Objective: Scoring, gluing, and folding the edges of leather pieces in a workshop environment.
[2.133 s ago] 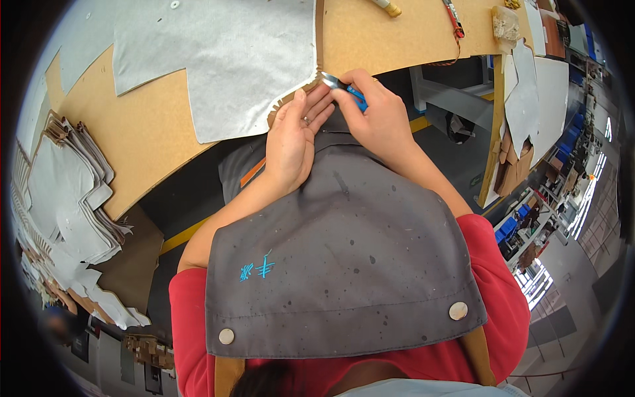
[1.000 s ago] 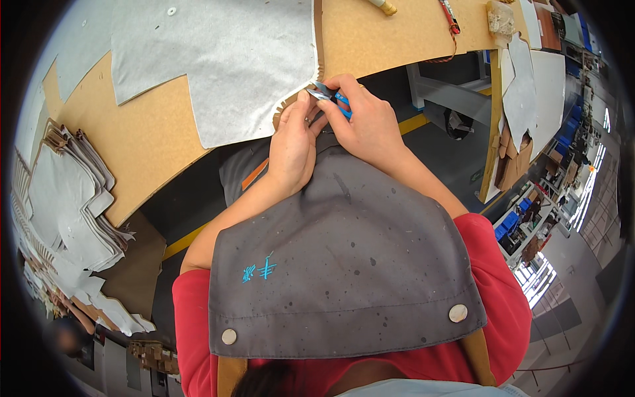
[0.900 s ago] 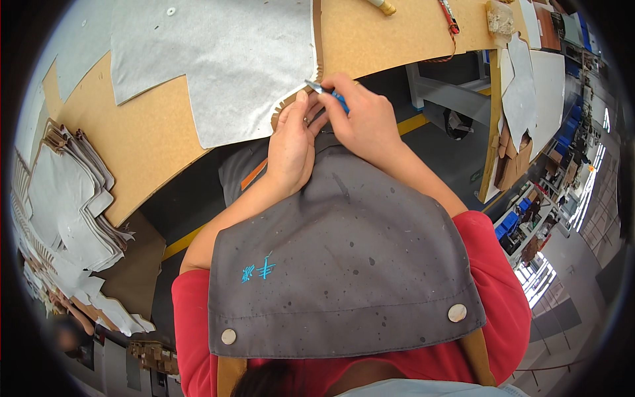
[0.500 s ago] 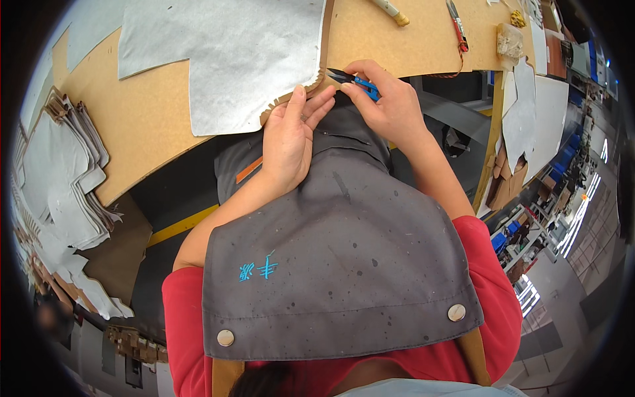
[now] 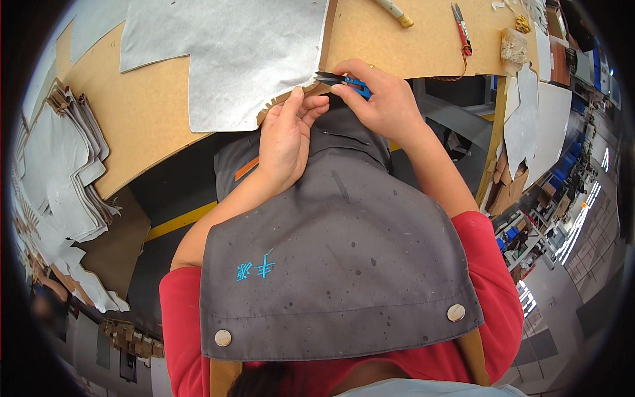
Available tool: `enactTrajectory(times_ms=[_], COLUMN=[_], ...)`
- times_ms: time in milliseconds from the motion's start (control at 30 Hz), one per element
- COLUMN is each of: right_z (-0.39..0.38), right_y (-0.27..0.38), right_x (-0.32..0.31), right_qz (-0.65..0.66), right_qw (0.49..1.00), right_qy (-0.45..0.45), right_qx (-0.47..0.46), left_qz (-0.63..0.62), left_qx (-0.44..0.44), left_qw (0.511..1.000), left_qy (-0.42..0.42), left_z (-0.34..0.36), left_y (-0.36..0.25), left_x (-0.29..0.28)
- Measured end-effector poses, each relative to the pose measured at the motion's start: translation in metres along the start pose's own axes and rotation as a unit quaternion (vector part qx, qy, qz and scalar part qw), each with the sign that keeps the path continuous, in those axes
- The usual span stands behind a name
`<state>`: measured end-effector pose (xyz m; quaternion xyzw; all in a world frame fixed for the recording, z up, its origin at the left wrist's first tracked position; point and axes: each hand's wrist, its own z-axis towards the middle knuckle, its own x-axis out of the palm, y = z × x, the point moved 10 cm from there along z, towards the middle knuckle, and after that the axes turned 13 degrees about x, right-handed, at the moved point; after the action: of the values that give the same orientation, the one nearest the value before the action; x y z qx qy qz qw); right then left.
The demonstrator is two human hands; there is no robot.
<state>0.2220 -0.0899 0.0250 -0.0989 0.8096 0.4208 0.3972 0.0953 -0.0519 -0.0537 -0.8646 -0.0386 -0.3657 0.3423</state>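
- Head view: broad pale-grey, fabric-like sheet (image 5: 245, 59) with narrow brown border (image 5: 326, 40), spread over the tan, board-topped table (image 5: 149, 112); rounded corner with a row of small slits set at or just past the near table edge, probably to leave room for fingers around it.
- At that corner, small pointed snips with black blades and a blue handle (image 5: 344, 82); tips aimed leftward at the border, perhaps for a short, controlled reach. Cannot tell contact from a slight gap.
- Around the snips, right hand (image 5: 387, 96), thumb and forefinger pinching the tool from opposite sides near the blades, likely for fine steering.
- Just left of the blades, left hand (image 5: 288, 135), palm turned inward, thumb up at the border, other fingers loosely curled beside it, apparently as a steadying support. Cannot tell any firm pinch on the sheet.
- Farther right on the table, red-and-silver pointed tool with a cord (image 5: 464, 36) and cloudy amber block (image 5: 513, 46), both well apart from the hands, presumably clear of the sheet yet within reach.
- Off to the left, layered stack of grey-and-brown cut pieces (image 5: 63, 165), overlapping, perhaps to save space.
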Motion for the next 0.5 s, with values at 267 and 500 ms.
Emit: enactTrajectory(times_ms=[267, 500], right_z=[0.003, 0.003], right_y=[0.005, 0.011], right_x=[-0.005, -0.009], right_qz=[-0.031, -0.025], right_qw=[0.998, 0.997], right_qy=[-0.034, -0.033], right_qx=[-0.049, -0.067], left_qz=[0.001, -0.009], left_qx=[0.002, 0.002], left_qw=[1.0, 1.0], left_qy=[-0.014, -0.009], left_z=[0.0, 0.0], left_y=[-0.002, -0.001], left_x=[-0.001, -0.002])
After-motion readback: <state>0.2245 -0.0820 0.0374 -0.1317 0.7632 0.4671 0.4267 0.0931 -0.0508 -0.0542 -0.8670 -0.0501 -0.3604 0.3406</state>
